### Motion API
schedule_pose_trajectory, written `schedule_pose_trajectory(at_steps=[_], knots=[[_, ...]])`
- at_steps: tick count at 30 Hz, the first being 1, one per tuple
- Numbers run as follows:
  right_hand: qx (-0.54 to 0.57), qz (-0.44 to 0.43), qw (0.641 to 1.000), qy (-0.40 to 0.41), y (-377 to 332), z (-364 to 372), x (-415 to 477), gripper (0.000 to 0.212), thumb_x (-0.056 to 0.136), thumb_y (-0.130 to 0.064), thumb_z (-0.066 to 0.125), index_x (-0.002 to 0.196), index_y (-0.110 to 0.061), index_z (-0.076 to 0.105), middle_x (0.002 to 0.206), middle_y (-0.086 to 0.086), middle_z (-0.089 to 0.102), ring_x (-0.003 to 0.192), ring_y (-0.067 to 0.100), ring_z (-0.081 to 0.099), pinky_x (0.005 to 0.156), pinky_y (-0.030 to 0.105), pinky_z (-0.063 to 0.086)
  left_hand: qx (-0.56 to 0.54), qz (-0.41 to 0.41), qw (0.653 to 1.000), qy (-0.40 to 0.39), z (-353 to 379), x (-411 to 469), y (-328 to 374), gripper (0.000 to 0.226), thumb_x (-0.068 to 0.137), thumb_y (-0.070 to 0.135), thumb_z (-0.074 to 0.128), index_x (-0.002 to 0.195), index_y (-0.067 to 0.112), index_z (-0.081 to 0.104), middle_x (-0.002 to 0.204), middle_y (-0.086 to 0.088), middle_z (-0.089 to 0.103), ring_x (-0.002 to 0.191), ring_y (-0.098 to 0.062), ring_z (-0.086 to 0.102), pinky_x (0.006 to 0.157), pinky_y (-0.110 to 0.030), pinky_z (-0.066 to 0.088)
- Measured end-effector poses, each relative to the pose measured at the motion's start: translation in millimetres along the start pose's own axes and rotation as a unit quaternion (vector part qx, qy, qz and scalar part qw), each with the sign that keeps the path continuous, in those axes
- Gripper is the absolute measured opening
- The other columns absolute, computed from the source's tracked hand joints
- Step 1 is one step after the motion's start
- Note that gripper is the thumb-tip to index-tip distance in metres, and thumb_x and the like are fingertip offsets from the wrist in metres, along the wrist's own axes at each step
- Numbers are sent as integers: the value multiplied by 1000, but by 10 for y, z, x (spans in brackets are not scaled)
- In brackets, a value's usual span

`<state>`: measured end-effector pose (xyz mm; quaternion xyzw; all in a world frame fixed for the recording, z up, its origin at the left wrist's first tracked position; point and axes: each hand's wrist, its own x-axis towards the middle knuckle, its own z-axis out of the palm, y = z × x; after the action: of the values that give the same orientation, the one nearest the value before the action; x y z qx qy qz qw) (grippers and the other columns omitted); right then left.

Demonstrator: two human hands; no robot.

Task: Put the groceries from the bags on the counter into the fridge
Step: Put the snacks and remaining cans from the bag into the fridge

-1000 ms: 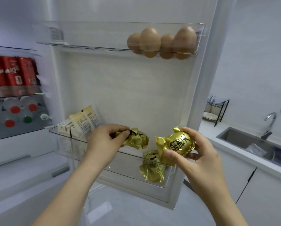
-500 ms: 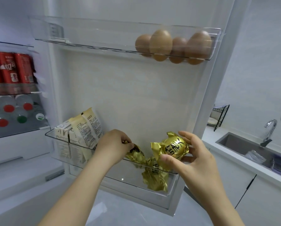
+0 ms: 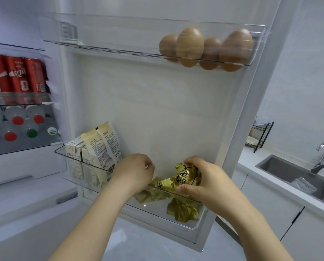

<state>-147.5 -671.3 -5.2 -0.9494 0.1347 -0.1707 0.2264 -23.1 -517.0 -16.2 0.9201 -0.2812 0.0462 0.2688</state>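
Fridge door (image 3: 157, 110) open. Milk cartons (image 3: 93, 153) sit left in lower door bin (image 3: 150, 210). Left hand (image 3: 134, 172) curled down inside it, grip not visible. Right hand (image 3: 206, 181) grips gold-foil ball (image 3: 185, 175) at bin's right end, foil packets (image 3: 182, 211) lying below.

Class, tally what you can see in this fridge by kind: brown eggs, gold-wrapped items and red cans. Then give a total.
Brown eggs: 4
Gold-wrapped items: 3
Red cans: 3
Total: 10
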Motion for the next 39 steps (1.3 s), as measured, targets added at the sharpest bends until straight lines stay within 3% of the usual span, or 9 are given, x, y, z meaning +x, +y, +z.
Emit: schedule_pose_trajectory(at_steps=[4, 7, 12, 15, 18, 24, 30, 34, 39], knots=[[-17, -3, 999, -42, -43, 0, 62, 54, 71, -45, 77, 118, -33, 53, 103, -12, 61, 94, 9, 58, 81, 31, 54, -121, 1, 989, 90, 18, -31, -86, 21, 92, 20, 52, 101, 22, 70, 88, 8, 68, 78, -9, 60, 61, -18, 42], [-24, -2, 996, -86, -53, -3, 106, 49, 77, -49, 73, 120, -32, 58, 110, -11, 64, 102, 9, 59, 88, 29, 52, -141, 11, 984, 109, 34, -49, -117, 20, 91, 18, 53, 100, 23, 70, 87, 8, 69, 79, -9, 61, 63, -20, 43], [-13, 2, 996, -93, -52, 0, 126, 37, 88, -49, 62, 119, -29, 66, 111, -11, 66, 104, 7, 60, 90, 27, 49, -146, 22, 981, 122, 42, -58, -130, 20, 90, 19, 55, 103, 20, 70, 86, 11, 66, 73, 2, 55, 60, -6, 35], [2, -4, 998, -65, -45, 19, 76, 34, 88, -45, 63, 118, -30, 66, 109, -12, 67, 100, 3, 60, 88, 25, 50, -149, 24, 981, 123, 55, -81, -122, 21, 89, 21, 57, 106, 20, 70, 92, 8, 69, 82, -6, 60, 68, -17, 40], [59, -1, 998, 4, -64, 3, -36, 29, 87, -38, 67, 114, -28, 67, 104, -16, 67, 96, -5, 60, 86, 21, 52, -154, 31, 980, 122, 62, -98, -137, 21, 87, 23, 60, 106, 21, 70, 96, 7, 69, 86, -7, 62, 71, -18, 42], [115, 14, 985, 128, -107, -68, -368, 17, 84, -22, 71, 100, -27, 72, 89, -17, 70, 86, -4, 64, 76, 17, 53, -217, 66, 969, 99, 31, -177, -99, 22, 85, 25, 64, 107, 22, 69, 99, 10, 67, 89, -6, 63, 82, -30, 53], [72, 50, 981, 173, -61, -164, -727, 16, 85, -26, 69, 100, -33, 70, 90, -22, 69, 91, -4, 63, 78, 17, 53, -262, 125, 955, 61, -28, -432, 210, 25, 85, 28, 65, 110, 28, 67, 100, 15, 66, 93, 2, 61, 84, -22, 50], [40, 81, 978, 189, 42, -325, -1088, 19, 85, -30, 68, 103, -38, 67, 94, -27, 66, 95, -7, 61, 80, 14, 52, -306, 171, 936, 26, 15, -716, 575, 21, 83, 27, 67, 105, 30, 68, 97, 17, 67, 92, 0, 63, 84, -27, 54], [1, 125, 963, 238, 208, -623, -1682, 20, 84, -29, 70, 99, -41, 65, 92, -30, 65, 91, -9, 61, 78, 9, 50, -306, 242, 921, -6, 133, -1050, 1051, 24, 84, 31, 64, 108, 28, 68, 100, 19, 64, 92, 5, 60, 82, -19, 52]])
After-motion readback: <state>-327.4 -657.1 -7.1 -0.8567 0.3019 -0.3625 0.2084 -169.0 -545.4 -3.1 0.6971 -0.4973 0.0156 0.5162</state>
